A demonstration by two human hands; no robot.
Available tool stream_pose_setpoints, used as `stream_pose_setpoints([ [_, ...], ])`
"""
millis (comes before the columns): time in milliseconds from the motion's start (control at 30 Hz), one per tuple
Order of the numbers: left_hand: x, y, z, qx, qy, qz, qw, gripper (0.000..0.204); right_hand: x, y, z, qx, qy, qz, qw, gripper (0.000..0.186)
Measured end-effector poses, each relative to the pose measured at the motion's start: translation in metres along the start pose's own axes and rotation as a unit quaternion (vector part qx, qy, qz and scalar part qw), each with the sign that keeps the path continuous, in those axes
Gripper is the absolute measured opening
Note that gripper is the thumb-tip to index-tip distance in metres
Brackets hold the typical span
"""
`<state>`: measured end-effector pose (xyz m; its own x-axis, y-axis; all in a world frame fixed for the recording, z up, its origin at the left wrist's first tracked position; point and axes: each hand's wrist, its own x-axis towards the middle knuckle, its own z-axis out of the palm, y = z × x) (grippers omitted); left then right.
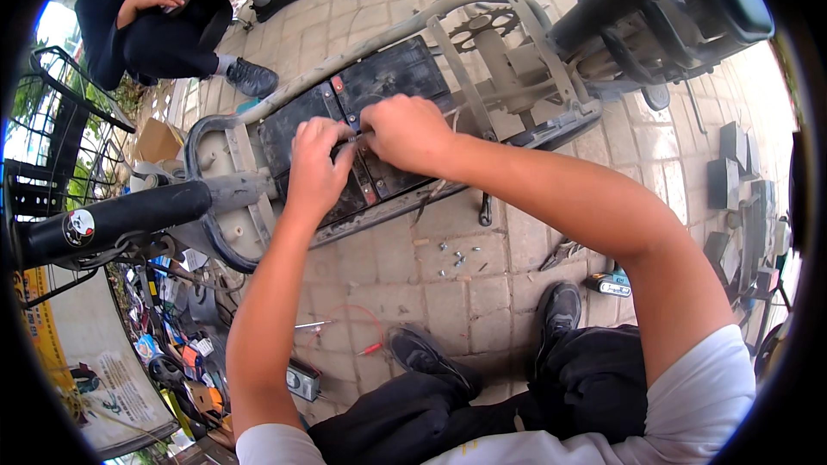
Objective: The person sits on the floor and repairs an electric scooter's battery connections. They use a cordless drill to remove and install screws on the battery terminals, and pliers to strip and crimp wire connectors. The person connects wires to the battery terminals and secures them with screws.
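Over the black battery pack (pixel 392 75) set in the grey metal frame (pixel 314 77), both of my hands meet. My left hand (pixel 317 163) bends its thumb and fingers together toward the gap between the batteries. My right hand (pixel 409 133) is closed with its fingertips almost touching the left ones. Whatever lies between the fingertips is small and dark, and I cannot make it out. A red terminal cover (pixel 337 84) shows beyond my hands and another red terminal piece (pixel 369 194) on the near side. A thin cable runs out from under my right wrist.
A person (pixel 164 34) crouches at the far left, hands apart from mine. Loose screws (pixel 459 256), pliers (pixel 560 253) and a multimeter (pixel 303 379) with a red lead lie on the paving. A chainring (pixel 482 30) sits in the frame's right end. Clutter (pixel 185 318) fills the left side.
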<state>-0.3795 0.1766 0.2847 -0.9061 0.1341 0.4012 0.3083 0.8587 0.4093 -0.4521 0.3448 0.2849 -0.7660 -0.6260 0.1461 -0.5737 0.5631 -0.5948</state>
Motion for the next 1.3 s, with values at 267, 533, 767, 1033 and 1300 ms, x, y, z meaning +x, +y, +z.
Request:
stream_pose_setpoints([
  [267,0.019,-0.028,0.009,-0.006,-0.002,-0.027,1.000,0.017,0.021,0.010,0.012,-0.035,0.056,-0.060,0.996,0.011],
  [533,0.038,-0.024,0.000,-0.048,-0.094,-0.162,0.981,0.018,0.027,0.009,0.008,-0.056,0.028,-0.029,0.998,0.011],
  [767,0.030,-0.019,0.003,-0.012,-0.068,-0.113,0.991,0.018,0.031,0.006,0.005,-0.051,0.013,-0.013,0.999,0.011],
  [1033,0.019,-0.024,0.011,0.013,0.011,-0.030,0.999,0.012,0.031,0.001,0.002,-0.051,0.020,-0.019,0.998,0.011],
  [1300,0.024,-0.029,0.010,0.047,-0.041,0.011,0.998,0.010,-0.042,0.001,-0.142,0.087,-0.044,-0.044,0.994,0.030],
])
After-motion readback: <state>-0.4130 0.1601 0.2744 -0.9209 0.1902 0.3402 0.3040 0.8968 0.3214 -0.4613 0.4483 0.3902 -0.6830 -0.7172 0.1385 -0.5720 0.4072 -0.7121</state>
